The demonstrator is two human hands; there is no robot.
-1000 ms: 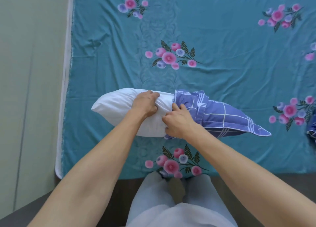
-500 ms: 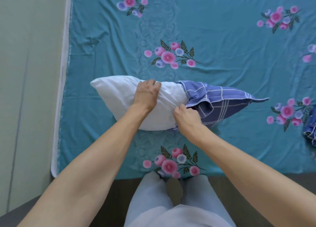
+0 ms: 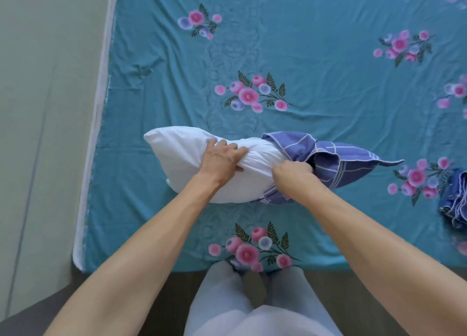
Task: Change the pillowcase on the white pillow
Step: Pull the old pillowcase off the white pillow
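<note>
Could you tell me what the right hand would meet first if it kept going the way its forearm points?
The right hand points up and leftward, already gripping the blue checked pillowcase. Pushing on, it would likely press into the white pillow, though depth is uncertain.

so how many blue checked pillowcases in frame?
2: one pillowcase half off the white pillow, its opening bunched at the right hand; one crumpled pillowcase at the right edge, partly cropped.

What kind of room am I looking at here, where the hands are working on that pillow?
Most likely a bedroom. A teal floral bedsheet is spread flat over what looks like a mattress, a white pillow lies on it half inside a blue checked pillowcase, and more folded blue bedding sits at the right edge.
</note>
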